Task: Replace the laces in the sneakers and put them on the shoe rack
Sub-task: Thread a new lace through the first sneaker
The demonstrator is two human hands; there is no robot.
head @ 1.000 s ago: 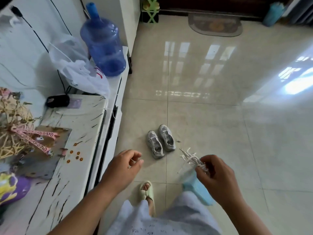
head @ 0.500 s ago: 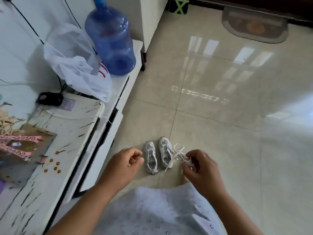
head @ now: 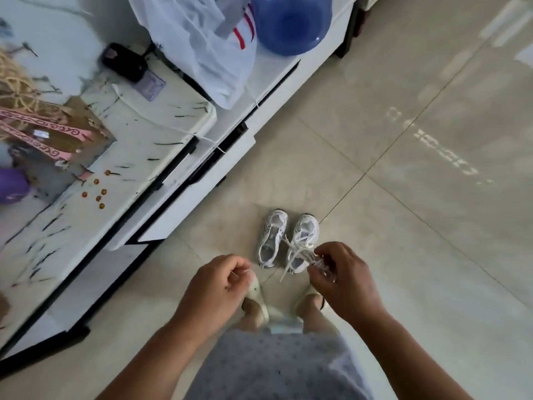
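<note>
sneakers [head: 288,239] side by side on the floor, toes pointing away, just ahead of both hands; right hand [head: 343,280] grip pinches the lace bundle [head: 300,254] over the right shoe, nearer; left hand [head: 215,287] curled, seemingly pinching a thin strand.

Blue water jug [head: 291,21] beside plastic bag [head: 202,50]
</note>
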